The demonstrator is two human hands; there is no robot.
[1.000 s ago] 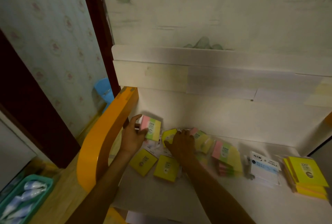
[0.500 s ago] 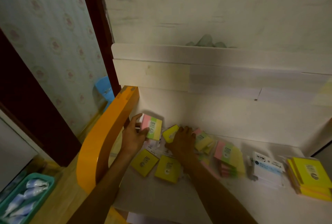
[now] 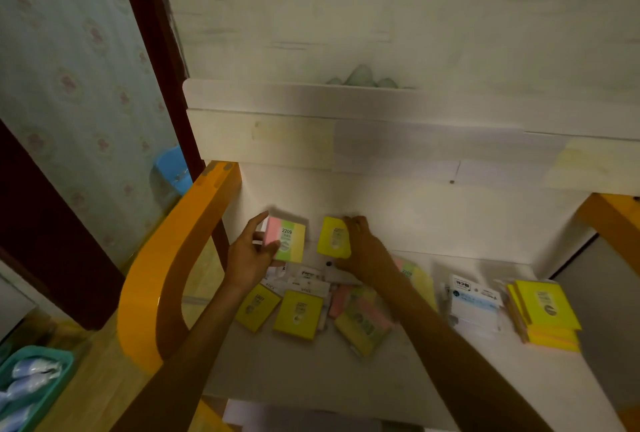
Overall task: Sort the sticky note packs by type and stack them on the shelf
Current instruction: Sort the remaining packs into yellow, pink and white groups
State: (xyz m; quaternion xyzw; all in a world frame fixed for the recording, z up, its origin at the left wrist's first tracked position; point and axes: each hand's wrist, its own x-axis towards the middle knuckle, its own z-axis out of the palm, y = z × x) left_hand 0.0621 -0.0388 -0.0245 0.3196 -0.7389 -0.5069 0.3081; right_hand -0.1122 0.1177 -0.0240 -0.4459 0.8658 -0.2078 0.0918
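Observation:
My left hand [image 3: 247,255] holds a pink, green and yellow striped pack [image 3: 285,239] upright above the white shelf [image 3: 311,372]. My right hand [image 3: 363,251] grips a plain yellow pack [image 3: 334,237], lifted beside the striped one. Two yellow packs [image 3: 258,307] [image 3: 298,314] lie flat below my left hand. A tilted striped pack [image 3: 363,324] and white wrapped packs [image 3: 308,279] lie in the loose pile under my right wrist. Further right sit a striped stack [image 3: 417,279], a white pack [image 3: 476,303] and a yellow stack [image 3: 545,314].
An orange curved shelf frame [image 3: 166,275] rises at the left and another orange post [image 3: 613,220] at the right. The white back panel [image 3: 381,140] stands behind the shelf. A teal basket [image 3: 38,383] with wrapped items sits on the floor at bottom left.
My right hand has lifted a yellow pack out of the pile and raised it beside the striped pack. My left hand keeps the striped pack in about the same place.

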